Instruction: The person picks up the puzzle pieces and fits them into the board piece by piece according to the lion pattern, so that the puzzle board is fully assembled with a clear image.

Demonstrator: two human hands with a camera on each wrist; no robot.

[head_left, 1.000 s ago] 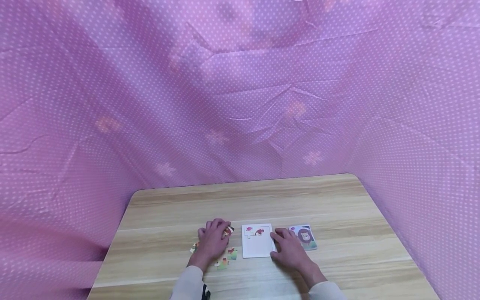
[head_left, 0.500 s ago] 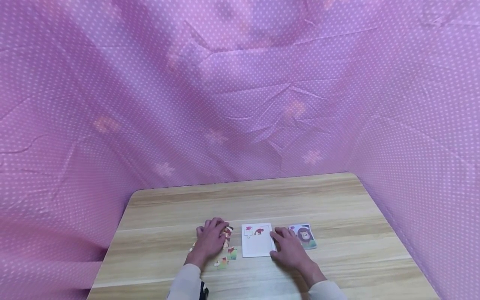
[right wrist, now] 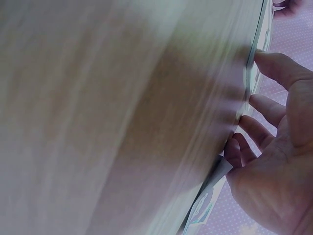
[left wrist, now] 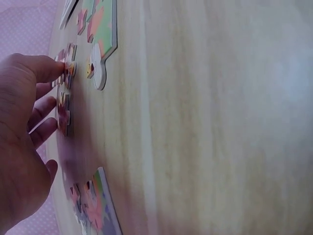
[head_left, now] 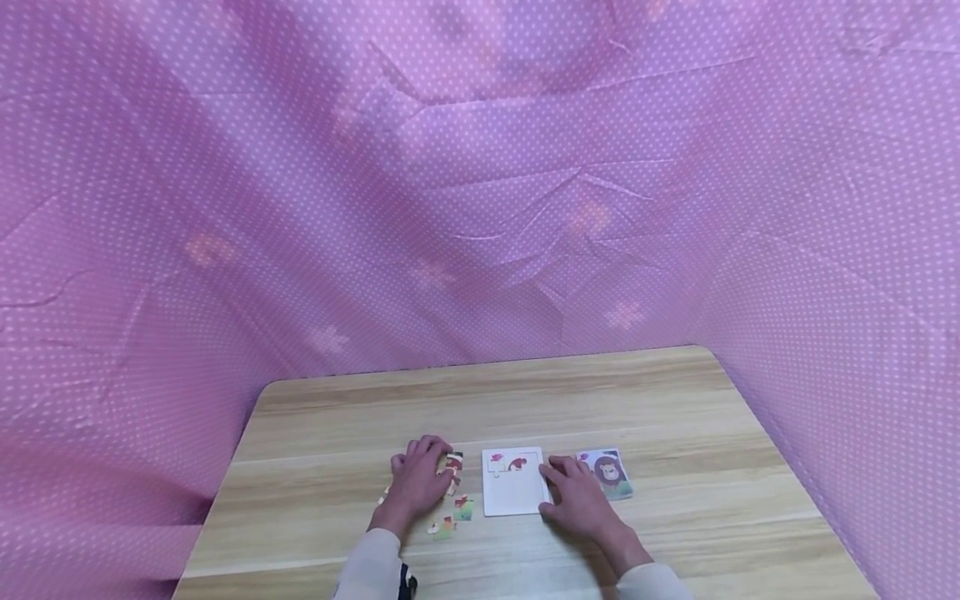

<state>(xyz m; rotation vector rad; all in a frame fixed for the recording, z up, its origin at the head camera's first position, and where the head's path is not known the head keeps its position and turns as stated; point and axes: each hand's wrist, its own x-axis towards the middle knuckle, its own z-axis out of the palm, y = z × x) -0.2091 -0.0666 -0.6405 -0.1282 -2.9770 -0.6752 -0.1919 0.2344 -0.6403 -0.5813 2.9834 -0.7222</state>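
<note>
And the left hand point(head_left: 418, 483) has slipped a touch to the left over the last second, baring more of the puzzle pieces point(head_left: 454, 463) just to its right, while the right hand point(head_left: 579, 496) and the white puzzle board point(head_left: 513, 497) have held their places. That left hand is spread loosely, fingers gently bent; in the left wrist view its thumb tip meets a piece and the other fingertips lie at the pieces, none of them lifted clear that I can see.

Over on the right, the fingers are relaxed and apart, with the thumb and fingertips touching the board's right edge, nothing wrapped in the palm. The board lies flat in the middle of the near half of the wooden table point(head_left: 600, 400), a pink figure and a reddish-brown one showing in its far part.

Nearer, right of the left wrist, a green-and-red piece point(head_left: 463, 509) and another green-and-orange piece point(head_left: 444, 528) lie well apart from the board. Just right of the right hand, the lion picture point(head_left: 609, 472) lies flat. All the print I can make out is pictorial; finer marks are too small to read. Beyond hangs pink dotted cloth point(head_left: 480, 217).
</note>
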